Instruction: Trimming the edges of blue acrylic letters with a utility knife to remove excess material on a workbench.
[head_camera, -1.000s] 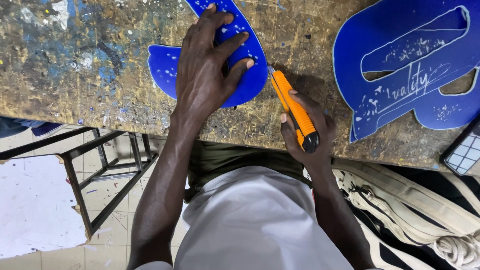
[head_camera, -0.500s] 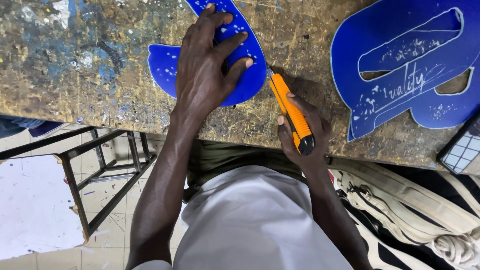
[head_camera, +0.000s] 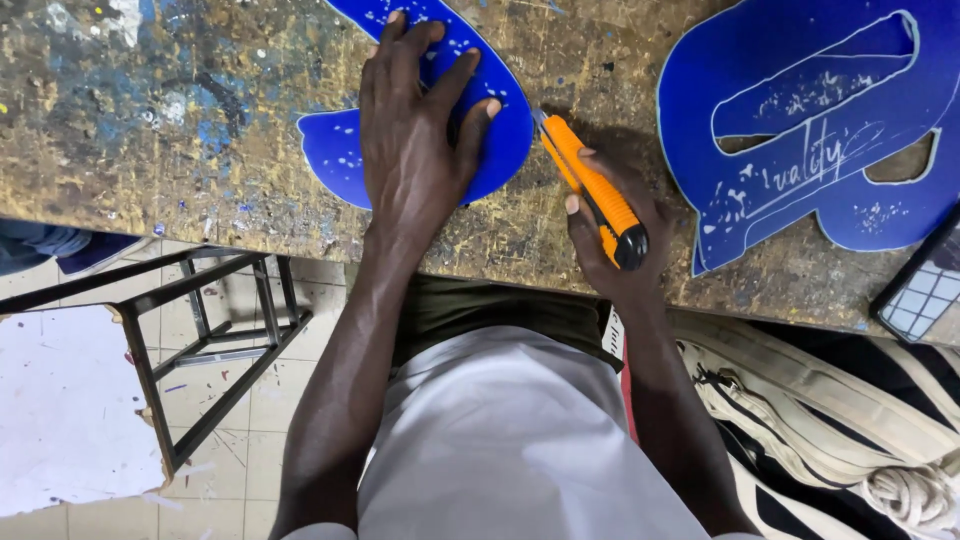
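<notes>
Paint-spattered and scarred, the wooden table (head_camera: 150, 120) fills the upper part of the head view, its worn top flecked with blue, white and yellow. On it, near the front edge, lies a curved blue cut-out piece (head_camera: 340, 150) speckled with white chips. The left hand (head_camera: 415, 140) lies flat on this piece, palm down and fingers spread wide, gripping nothing; the fingertips point away from the person and the thumb reaches toward the piece's right edge. Just beside that edge, the right hand (head_camera: 610, 235) is closed round an orange utility knife (head_camera: 592, 190) with a black end cap. The knife lies at a slant, its tip at the rim of the blue piece close to the left thumb, its black end back near the table's front edge; whether the blade actually touches the rim is too fine to tell.

Well apart to the right rests a larger blue letter-shaped cut-out (head_camera: 800, 120) with pale outlines and openings through which the table shows. At the far right edge a dark tablet-like object with a grid face (head_camera: 925, 290) is partly in view. Below the table, a black metal stool frame (head_camera: 200, 330) stands on a tiled floor (head_camera: 240, 440) at the left, and a striped bag with a cord (head_camera: 850, 430) lies at the right. The person's white shirt (head_camera: 500, 440) fills the lower middle
</notes>
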